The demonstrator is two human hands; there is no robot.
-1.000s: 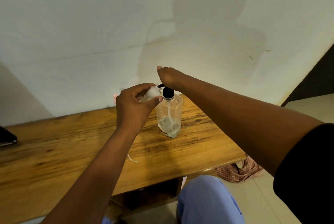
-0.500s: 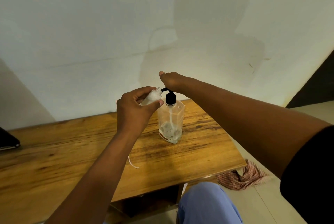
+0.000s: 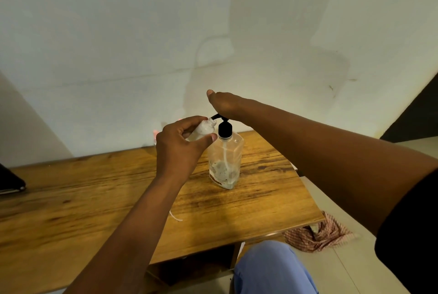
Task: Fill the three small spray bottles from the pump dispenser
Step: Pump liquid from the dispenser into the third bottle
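A: Where was the small spray bottle (image 3: 203, 129) seen?

B: It was held in the air, tilted, in the left hand (image 3: 179, 149), with its open neck brought just beside the black spout of the pump dispenser (image 3: 225, 161). Whether neck and spout touched could not be told.

A: How were the fingers of that hand arranged?

B: They were curled round the bottle's body, with the thumb laid across its near side. The back of the hand was turned toward the camera and the forearm was stretched forward over the bench (image 3: 99, 194).

A: And the dispenser?

B: It was stood upright on the bench, toward the right end, its clear body showing only a little liquid at the bottom. The right hand (image 3: 226, 105) was laid on top of the pump head, pressed from above with the palm or its heel. The thumb was raised and pointed away from the body; the other fingers were hidden behind the hand, so their curl could not be told. The right arm was extended across from the right, a black sleeve (image 3: 412, 234) being seen at the shoulder.

A: What else was noted?

B: A thin white tube (image 3: 175, 216) was lain on the bench beside the left forearm. A dark object (image 3: 10, 181) was cut off at the left edge. A checked cloth (image 3: 317, 234) was left crumpled on the floor (image 3: 355, 267), and a blue-clad knee (image 3: 272, 267) was seen below the bench edge.
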